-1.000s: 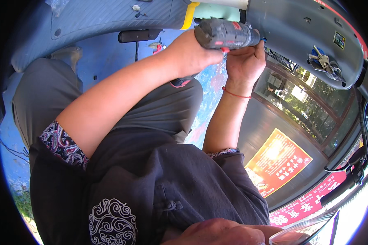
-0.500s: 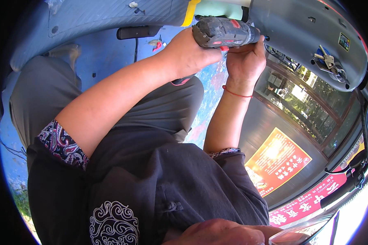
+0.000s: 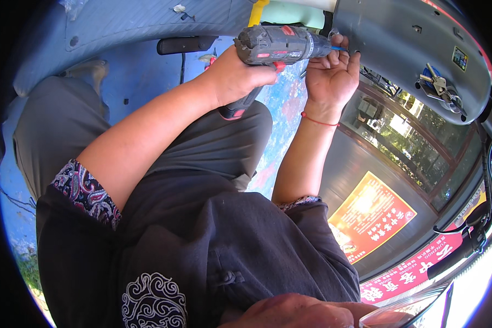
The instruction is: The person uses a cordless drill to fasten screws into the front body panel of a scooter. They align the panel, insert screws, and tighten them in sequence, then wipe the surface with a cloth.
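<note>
My left hand point(image 3: 229, 76) is wrapped round the handle of a grey and black cordless drill point(image 3: 276, 44) with red markings and a red trigger. The drill lies level, its chuck facing right toward a curved grey vehicle panel point(image 3: 399, 49). From the chuck sticks out a blue bit point(image 3: 340, 48), its tip short of the panel. My right hand point(image 3: 331, 82), palm up with a red cord on the wrist, curls its fingers round the bit near the chuck. Its thumb stands apart beside a hole in the panel. Whether the fingers also hold a small screw is hidden.
Keys point(image 3: 436, 81) hang from the panel's right part. At the top left is a ribbed grey board point(image 3: 147, 24) with a yellow strip point(image 3: 257, 12); below it sits a black pedal point(image 3: 186, 44). My bent legs point(image 3: 65, 126) are close by. An orange poster point(image 3: 372, 216) is at the right.
The drill and my left hand have moved left, away from the panel, and the blue bit now shows. My right hand's fingers have curled up at the bit.
</note>
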`<state>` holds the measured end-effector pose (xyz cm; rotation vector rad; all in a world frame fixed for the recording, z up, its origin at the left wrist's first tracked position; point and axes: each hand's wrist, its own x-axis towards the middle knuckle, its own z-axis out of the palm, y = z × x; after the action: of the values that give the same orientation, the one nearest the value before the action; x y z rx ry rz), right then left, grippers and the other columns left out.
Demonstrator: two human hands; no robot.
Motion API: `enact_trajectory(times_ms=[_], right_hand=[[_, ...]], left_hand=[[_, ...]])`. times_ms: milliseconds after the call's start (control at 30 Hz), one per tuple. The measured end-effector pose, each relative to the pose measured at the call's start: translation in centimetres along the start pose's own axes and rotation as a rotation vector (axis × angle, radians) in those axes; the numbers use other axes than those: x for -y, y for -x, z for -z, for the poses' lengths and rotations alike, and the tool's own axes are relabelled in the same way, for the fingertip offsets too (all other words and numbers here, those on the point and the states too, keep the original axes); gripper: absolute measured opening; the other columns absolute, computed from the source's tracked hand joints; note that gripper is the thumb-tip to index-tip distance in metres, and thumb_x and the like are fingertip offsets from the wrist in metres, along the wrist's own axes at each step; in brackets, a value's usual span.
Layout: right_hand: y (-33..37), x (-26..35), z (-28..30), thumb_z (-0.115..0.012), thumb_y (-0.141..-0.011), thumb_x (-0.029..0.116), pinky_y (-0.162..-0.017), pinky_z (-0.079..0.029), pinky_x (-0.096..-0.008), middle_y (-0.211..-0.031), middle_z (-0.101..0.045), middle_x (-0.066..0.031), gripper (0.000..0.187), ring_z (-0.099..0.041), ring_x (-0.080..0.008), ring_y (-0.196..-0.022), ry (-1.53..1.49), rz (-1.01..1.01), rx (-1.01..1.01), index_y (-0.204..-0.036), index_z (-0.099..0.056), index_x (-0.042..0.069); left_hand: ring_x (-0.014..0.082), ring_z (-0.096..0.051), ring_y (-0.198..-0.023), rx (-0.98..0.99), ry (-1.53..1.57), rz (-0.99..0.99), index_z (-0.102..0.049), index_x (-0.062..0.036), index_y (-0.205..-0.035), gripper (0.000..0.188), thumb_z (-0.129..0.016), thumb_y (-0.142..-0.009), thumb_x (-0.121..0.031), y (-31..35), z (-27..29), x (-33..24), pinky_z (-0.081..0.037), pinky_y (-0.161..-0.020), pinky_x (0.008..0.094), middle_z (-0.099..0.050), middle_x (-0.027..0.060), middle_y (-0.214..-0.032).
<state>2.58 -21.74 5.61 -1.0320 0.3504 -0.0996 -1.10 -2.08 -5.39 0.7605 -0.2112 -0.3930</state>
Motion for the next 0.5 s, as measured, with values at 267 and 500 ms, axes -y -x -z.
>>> enact_trajectory(times_ms=[267,500], right_hand=[[0.3,0.0,0.8,-0.041,-0.116,0.026,-0.062,-0.046,-0.0212,-0.104,-0.063,-0.0067,0.026,-0.052,-0.0091,-0.072,-0.002,0.064,-0.070,-0.116,-0.056,0.004],[1.1,-4.7,3.4,-0.059,-0.099,0.007,-0.075,-0.051,-0.0278,-0.095,-0.067,-0.0077,0.020,-0.060,-0.0168,-0.081,0.204,-0.299,-0.074,-0.115,-0.066,-0.003]], left_hand=[[0.0213,-0.062,-0.085,0.082,-0.138,-0.093,-0.069,-0.0016,-0.106,0.029,-0.068,-0.080,-0.014,-0.9,2.0,-1.0,-0.052,-0.082,0.0352,-0.070,0.0076,-0.091],[0.0167,-0.063,-0.087,-0.003,-0.142,-0.052,-0.071,-0.0015,-0.106,0.027,-0.068,-0.082,-0.014,-2.9,3.5,-5.1,-0.053,-0.083,0.0335,-0.072,0.0059,-0.093]])
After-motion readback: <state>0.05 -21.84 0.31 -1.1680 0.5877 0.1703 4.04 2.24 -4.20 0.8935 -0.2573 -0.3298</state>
